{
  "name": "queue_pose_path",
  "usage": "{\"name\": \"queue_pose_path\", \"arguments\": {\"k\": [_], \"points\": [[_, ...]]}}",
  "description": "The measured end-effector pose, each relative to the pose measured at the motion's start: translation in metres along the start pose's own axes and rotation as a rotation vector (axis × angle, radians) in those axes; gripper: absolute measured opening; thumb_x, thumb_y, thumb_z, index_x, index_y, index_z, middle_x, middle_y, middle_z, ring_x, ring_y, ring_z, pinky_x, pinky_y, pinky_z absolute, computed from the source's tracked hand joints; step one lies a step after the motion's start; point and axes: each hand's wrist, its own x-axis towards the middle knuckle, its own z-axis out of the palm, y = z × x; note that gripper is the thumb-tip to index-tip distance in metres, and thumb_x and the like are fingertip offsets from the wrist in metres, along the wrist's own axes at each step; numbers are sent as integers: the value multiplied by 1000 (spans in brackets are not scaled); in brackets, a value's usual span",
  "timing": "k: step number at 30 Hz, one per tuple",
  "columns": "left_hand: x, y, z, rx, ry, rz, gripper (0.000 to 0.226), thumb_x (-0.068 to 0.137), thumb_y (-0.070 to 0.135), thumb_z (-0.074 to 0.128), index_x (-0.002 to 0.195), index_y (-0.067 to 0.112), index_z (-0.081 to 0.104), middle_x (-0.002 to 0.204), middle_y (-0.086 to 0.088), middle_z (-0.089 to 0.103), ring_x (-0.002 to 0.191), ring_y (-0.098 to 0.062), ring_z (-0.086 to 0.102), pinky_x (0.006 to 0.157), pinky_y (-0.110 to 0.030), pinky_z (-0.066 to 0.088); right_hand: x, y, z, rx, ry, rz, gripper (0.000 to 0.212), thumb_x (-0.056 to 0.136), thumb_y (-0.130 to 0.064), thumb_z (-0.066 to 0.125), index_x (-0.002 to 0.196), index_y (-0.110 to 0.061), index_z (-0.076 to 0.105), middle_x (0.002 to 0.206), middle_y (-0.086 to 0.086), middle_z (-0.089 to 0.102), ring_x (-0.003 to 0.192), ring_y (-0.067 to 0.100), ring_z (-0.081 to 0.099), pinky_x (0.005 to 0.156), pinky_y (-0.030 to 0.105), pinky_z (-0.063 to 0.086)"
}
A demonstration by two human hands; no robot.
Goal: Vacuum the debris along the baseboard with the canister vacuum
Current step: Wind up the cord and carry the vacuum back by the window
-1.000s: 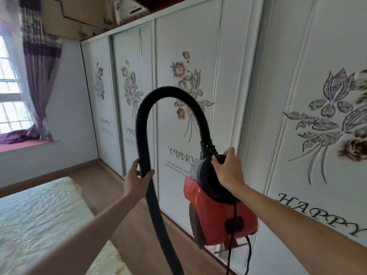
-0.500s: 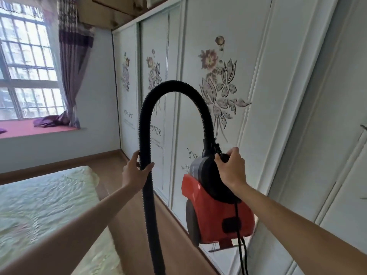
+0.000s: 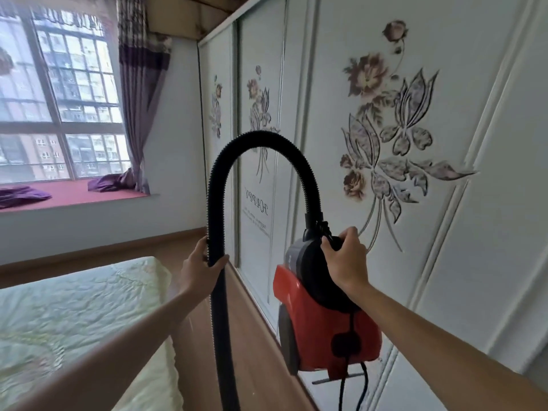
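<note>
Gripping the top handle of the red canister vacuum (image 3: pixel 320 330), the right hand (image 3: pixel 345 259) holds it lifted off the wooden floor (image 3: pixel 252 336), fingers curled over the black handle; the left hand (image 3: pixel 201 266) wraps thumb and fingers round the black hose (image 3: pixel 258 139), which arches between the two hands and drops below the left one out of view; both grips match those of half a second ago. The view has swung left since then: the window (image 3: pixel 59 99) and purple curtain (image 3: pixel 136 99) beyond the left hand show more fully; the flowered wardrobe door (image 3: pixel 385 129) stands above the right hand; the bed (image 3: pixel 74 315) lies under the left forearm; the baseboard (image 3: pixel 103 252) runs beyond the left hand.
</note>
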Motion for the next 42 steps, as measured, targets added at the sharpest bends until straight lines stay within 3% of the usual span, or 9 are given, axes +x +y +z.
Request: {"name": "queue_pose_path", "arguments": {"k": [2,6,10,14,19,25,30,34,42], "points": [[22,-4,3,11,0,-7,46,84,33,76,124,37,54,80,10,68,66,-15,69,59,-39,60,24,-1,19,13,-14,-4,29,95,-31,61,95,-9,42,75,1,51,66,16,51,56,31,41],[61,-12,12,16,50,-21,45,84,25,77,125,28,57,83,4,69,69,-18,68,52,-21,47,71,2,61,31,-53,-19,30,95,-32,61,95,-9,42,75,-1,50,67,15,50,62,34,42],[104,-28,23,24,110,-65,47,84,23,77,127,24,57,83,7,68,70,-12,67,54,-20,48,125,6,111,85,-120,-36,30,94,-33,62,96,-9,43,79,5,54,75,26,58,65,41,51],[148,-33,39,55,175,-98,46,84,19,76,126,19,59,85,5,66,67,-10,64,52,-15,41,175,8,160,132,-167,-92,30,94,-33,62,97,-10,43,76,1,53,74,25,58,66,39,50],[203,-37,53,68,259,-142,43,84,18,75,124,18,59,81,13,62,69,-7,61,55,-20,42,231,8,213,200,-231,-124,31,94,-32,63,97,-9,43,75,6,56,69,26,60,64,41,52],[255,-46,65,91,330,-160,42,85,19,75,123,15,58,80,13,60,66,-6,61,55,-17,43,285,1,264,215,-276,-152,31,95,-30,61,99,-5,43,70,-1,49,61,10,47,59,32,38],[296,-56,63,103,356,-171,42,85,19,75,123,13,58,78,10,60,66,-9,62,55,-13,41,321,-1,305,258,-301,-140,31,94,-29,62,98,-4,44,72,2,49,65,20,51,60,31,39],[333,-78,62,109,359,-179,47,85,19,75,128,12,56,83,7,61,71,-14,63,60,-19,45,348,-4,346,233,-320,-149,31,94,-27,63,99,-3,45,71,0,49,61,9,47,52,17,34],[441,-140,62,205,352,-246,59,86,31,73,140,23,48,90,1,65,76,-19,63,65,-30,48,407,-14,452,200,-335,-124,32,94,-30,62,100,-4,44,75,3,51,71,25,56,68,39,48]]}}
